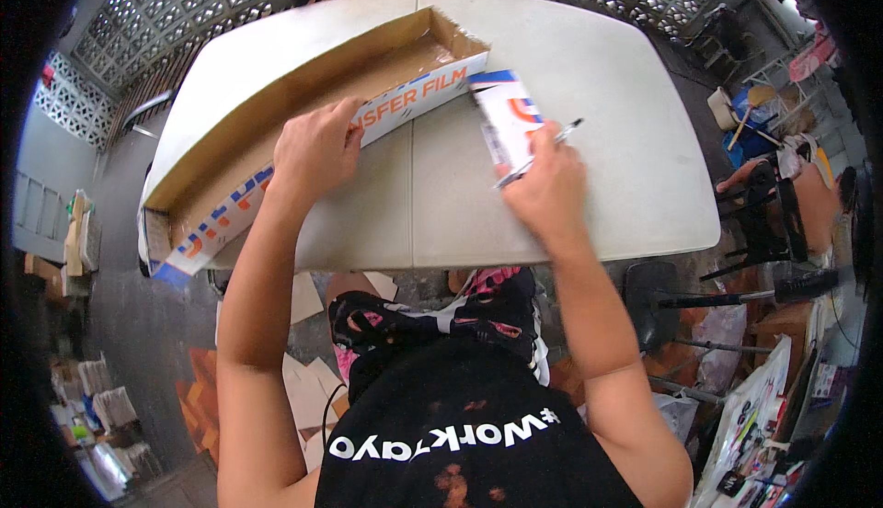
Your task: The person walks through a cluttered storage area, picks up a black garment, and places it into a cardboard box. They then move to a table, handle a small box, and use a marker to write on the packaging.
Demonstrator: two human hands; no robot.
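While the left hand (317,148) sits at the near wall of the open cardboard box (430,94), its fingers are curled inward at the rim, about midway along the box; whether they pinch the cardboard or only rest against it, I cannot tell. The right hand (549,186) has its fingers closed around a slim tool (572,128), which slants across the hand, its dark end to the far right and its other end to the near left. Under and just beyond those same fingers is a white printed panel (506,117) with orange marks and a blue far end; the fingertips overlap its near right part, though how firmly they grip it is unclear. The panel's far end lies close to the right end of the box, and whether the two touch cannot be made out.

Both forearms reach away from the near side over the bench (644,154). The left one rises steeply and leans a little right, with the back of the hand upward; the right one leans left, its elbow set outward.

Counted on the bench: one long box, brown inside and white with blue and orange print on its near wall, running slantwise from near left to far right; one panel; and one tool. The box lies to the left of the panel and tool, its near left corner reaching the bench's left edge.
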